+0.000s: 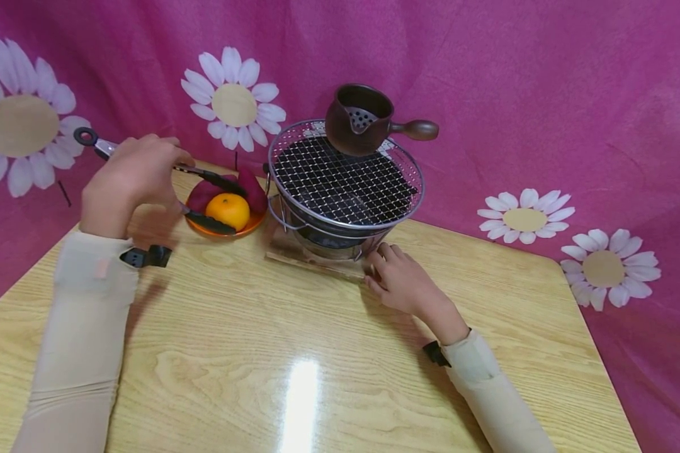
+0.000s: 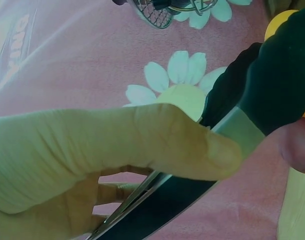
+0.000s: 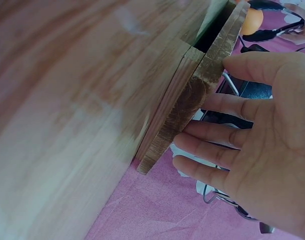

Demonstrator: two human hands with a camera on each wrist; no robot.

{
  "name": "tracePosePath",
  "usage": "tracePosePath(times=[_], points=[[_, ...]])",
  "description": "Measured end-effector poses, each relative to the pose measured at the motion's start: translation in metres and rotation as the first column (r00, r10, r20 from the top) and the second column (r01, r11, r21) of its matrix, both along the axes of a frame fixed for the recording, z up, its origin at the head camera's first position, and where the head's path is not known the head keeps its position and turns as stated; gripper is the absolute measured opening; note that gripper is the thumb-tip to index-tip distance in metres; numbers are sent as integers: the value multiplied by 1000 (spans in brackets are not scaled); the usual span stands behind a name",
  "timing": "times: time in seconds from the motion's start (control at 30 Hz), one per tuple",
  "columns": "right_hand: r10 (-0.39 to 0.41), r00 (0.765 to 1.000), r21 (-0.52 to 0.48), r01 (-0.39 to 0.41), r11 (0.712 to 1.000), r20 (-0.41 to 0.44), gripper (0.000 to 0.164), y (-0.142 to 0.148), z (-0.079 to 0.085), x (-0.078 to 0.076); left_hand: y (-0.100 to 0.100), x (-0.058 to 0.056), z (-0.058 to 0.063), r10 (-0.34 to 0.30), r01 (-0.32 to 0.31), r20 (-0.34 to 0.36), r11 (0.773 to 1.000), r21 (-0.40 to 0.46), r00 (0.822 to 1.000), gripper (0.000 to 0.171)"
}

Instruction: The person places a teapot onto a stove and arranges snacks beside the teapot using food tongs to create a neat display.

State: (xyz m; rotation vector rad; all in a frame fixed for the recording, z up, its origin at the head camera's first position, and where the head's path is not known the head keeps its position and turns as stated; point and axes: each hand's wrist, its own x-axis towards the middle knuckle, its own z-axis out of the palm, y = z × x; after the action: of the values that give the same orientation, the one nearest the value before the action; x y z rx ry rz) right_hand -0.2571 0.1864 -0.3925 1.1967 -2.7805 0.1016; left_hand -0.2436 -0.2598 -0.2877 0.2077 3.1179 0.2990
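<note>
My left hand (image 1: 136,176) holds a pair of tongs (image 1: 218,181) with black scalloped heads, thumb on one arm and fingers on the other. The heads stand apart on either side of a mandarin (image 1: 228,211); whether both touch it, I cannot tell. The mandarin sits in a shallow orange dish (image 1: 255,223) beside purple-red items (image 1: 252,190), perhaps sweet potatoes. At the near right corner of a wooden board (image 1: 311,263), my right hand (image 1: 402,280) touches the edge with fairly straight fingers. A round tabletop grill (image 1: 340,182) with a wire mesh stands on that board.
On the grill's far side rests a dark brown side-handled teapot (image 1: 357,129), its handle pointing right. A pink cloth (image 1: 487,94) with white flowers hangs behind the pale wooden table (image 1: 232,352).
</note>
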Motion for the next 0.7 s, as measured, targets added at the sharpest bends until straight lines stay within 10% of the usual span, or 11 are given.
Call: tracePosePath(times=[0.7], points=[[1,1000,-2,-1,1000,-11,18,1,-1,-1,-6,10,10,13,-9,-200,1000,21,980,78]])
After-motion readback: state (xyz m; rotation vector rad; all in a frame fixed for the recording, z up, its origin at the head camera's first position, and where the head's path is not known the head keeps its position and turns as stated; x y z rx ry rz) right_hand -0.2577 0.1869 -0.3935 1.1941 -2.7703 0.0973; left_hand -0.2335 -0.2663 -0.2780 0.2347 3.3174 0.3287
